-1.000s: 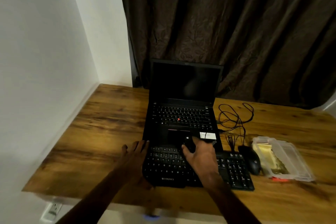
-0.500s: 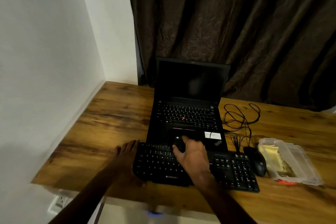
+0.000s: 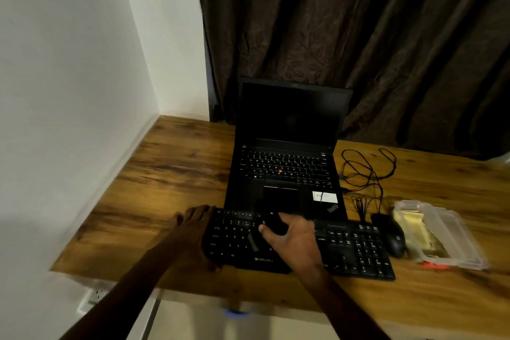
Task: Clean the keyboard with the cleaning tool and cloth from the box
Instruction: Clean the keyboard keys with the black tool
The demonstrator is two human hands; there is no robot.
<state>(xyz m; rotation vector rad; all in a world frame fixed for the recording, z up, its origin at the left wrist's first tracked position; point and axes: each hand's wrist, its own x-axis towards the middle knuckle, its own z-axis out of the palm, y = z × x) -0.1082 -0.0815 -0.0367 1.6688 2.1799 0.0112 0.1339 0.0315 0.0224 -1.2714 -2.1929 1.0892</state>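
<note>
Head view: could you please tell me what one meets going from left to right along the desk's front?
Left hand → keyboard → mouse → box

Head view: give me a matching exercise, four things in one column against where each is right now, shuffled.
1 laptop
2 mouse
3 plastic box
4 left hand

A at the keyboard's left end
B between keyboard and box
C far right on the desk
D behind the keyboard, lid open

Pairs: 1-D, 2-B, 3-C, 4-A
</note>
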